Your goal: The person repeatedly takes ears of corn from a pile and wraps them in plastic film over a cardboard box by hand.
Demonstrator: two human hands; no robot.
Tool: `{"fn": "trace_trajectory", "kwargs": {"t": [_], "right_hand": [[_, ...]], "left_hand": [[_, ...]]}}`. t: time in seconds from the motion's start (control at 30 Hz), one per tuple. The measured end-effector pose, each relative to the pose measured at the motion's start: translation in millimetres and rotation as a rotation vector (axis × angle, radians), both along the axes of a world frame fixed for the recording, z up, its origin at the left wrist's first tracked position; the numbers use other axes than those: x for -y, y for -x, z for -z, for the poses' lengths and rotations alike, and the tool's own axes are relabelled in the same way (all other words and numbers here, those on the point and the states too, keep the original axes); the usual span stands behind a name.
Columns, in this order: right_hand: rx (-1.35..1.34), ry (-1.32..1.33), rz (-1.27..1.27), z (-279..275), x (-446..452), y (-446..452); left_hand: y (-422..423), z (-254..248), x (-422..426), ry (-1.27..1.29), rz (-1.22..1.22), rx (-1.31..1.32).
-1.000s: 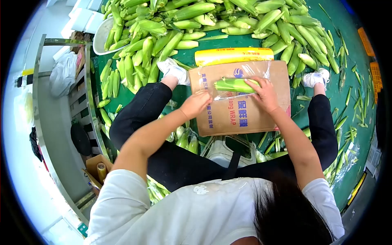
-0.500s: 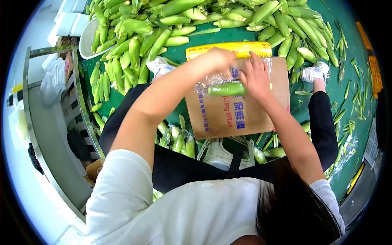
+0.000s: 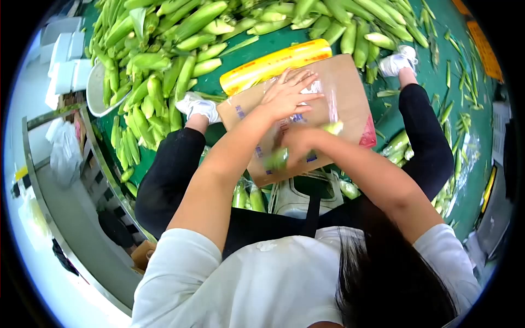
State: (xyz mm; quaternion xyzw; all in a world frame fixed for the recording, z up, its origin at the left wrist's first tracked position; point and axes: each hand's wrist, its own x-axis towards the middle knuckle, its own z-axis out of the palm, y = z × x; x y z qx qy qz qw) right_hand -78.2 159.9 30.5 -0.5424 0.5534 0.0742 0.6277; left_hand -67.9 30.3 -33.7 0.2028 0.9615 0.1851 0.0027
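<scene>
corn point(image 3: 278, 159): over the box point(image 3: 350, 109), slanted, one end toward its near-left corner; motion-blurred. Whether it touches the cardboard, or has film on it, can't tell.
right hand point(image 3: 298, 145): wrapped around the corn's middle, grasping it; a pale green end shows past the wrist side. Blurred.
left hand point(image 3: 292, 92): palm down, fingers spread, holding nothing visible; at the box's far-left part, near the roll point(image 3: 276, 66).
change, corn: half a second ago it lay straighter, nearer the box's far edge; now it's tilted and closer to the near edge.
change, hands: left has come off the roll area onto the box; right has drawn nearer the wearer. Reads as corn in the right hand alone, left clear of it.
clear film point(image 3: 331, 98): shiny patch on the box, right of the left hand's fingers.
roll: yellow, along the box's far edge; contact can't tell.
pile point(image 3: 180, 33): unhusked ears on the green floor point(image 3: 385, 115), past the far edge.
wrapped ears point(image 3: 254, 198): on the floor, just off the near-left corner.
basin point(image 3: 97, 95): white, left of the pile, ears against it.
</scene>
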Motion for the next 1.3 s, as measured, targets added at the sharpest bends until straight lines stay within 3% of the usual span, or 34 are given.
{"fn": "trace_trajectory", "kwargs": {"t": [0.03, 0.1, 0.17, 0.23, 0.27, 0.33, 0.37, 0.4, 0.43, 0.47, 0.5, 0.53, 0.57, 0.6, 0.67, 0.77, 0.83, 0.9, 0.97, 1.03, 1.1, 1.17, 1.23, 1.3], "right_hand": [[0.271, -0.123, -0.174, 5.0, -10.7, -20.3], [0.397, 0.038, -0.123, -16.3, -52.8, -61.4], [1.050, -0.645, 0.474, -30.6, -86.0, -67.3], [1.101, -0.343, 0.505, -58.4, -113.4, -60.0], [0.969, -0.148, 0.670, -77.3, -124.1, -54.6], [0.983, -0.291, 1.103, -80.2, -149.3, -36.4], [1.006, -0.283, 1.250, -73.2, -162.7, -33.9], [0.992, -0.195, 1.211, -67.0, -171.5, -47.8], [0.943, 0.028, 1.014, -68.8, -174.2, -56.2], [1.225, 0.069, 0.997, -73.0, -180.9, -61.2], [1.501, 0.117, 0.959, -76.4, -185.6, -60.6], [1.643, -0.108, 1.334, -96.7, -188.6, -56.3], [1.673, 0.005, 1.434, -134.6, -190.6, -42.7], [1.444, 0.048, 1.505, -141.1, -197.5, -28.2], [0.997, 0.090, 1.607, -157.1, -216.6, -14.0], [0.903, -0.061, 1.649, -156.0, -247.9, -25.0], [0.932, -0.027, 1.447, -156.4, -258.7, -47.4], [0.710, 0.001, 1.148, -169.4, -263.8, -70.2], [0.048, 0.279, 1.090, -194.9, -288.0, -94.2], [-0.010, 0.204, 1.331, -226.1, -322.6, -118.3], [-0.365, 0.254, 1.789, -216.6, -374.1, -179.6], [-0.655, 0.164, 2.011, -186.3, -432.6, -253.0], [-0.814, -0.068, 2.035, -143.6, -481.0, -341.8], [-0.831, -0.340, 1.956, -105.7, -511.1, -421.6]], "left_hand": [[-0.9, -0.9, -4.2, 0.033, 0.012, -0.001], [-2.4, 4.3, -6.7, 0.114, 0.010, -0.025], [-18.0, 5.4, -24.1, 0.096, -0.063, -0.032], [-33.1, 1.2, -46.3, 0.118, -0.128, -0.006], [-44.9, -6.4, -64.2, 0.100, -0.049, 0.025], [-81.3, 9.8, -105.7, 0.051, 0.121, 0.022], [-116.7, 13.3, -121.6, -0.152, 0.369, -0.103], [-129.5, -18.9, -125.2, -0.134, 0.301, -0.011], [-140.9, -25.0, -125.5, -0.245, 0.209, 0.051], [-154.8, -24.9, -134.2, -0.250, 0.013, 0.034], [-165.0, -25.7, -137.6, -0.319, 0.047, 0.118], [-170.6, -40.2, -140.9, -0.386, 0.076, 0.204], [-169.7, -28.0, -145.8, -0.497, 0.059, 0.278], [-168.4, -16.0, -150.6, -0.608, 0.039, 0.349], [-161.4, -63.6, -148.2, -0.606, -0.201, 0.300], [-158.4, -174.3, -154.4, -0.351, -0.172, -0.432], [-141.1, -236.8, -168.9, 0.045, 0.070, -0.367], [-122.0, -249.6, -183.5, 0.048, 0.211, 0.446], [-109.9, -230.9, -199.4, -0.082, 0.383, 0.446], [-87.9, -244.3, -211.6, -0.328, 0.514, 0.719], [-58.9, -218.8, -190.3, -0.502, 0.276, 0.861], [-36.7, -124.1, -148.2, -0.388, -0.314, 0.495], [-25.3, -63.3, -111.7, -0.190, -0.471, -0.122], [-37.1, -18.9, -113.2, 0.021, -0.369, -0.040]]}}
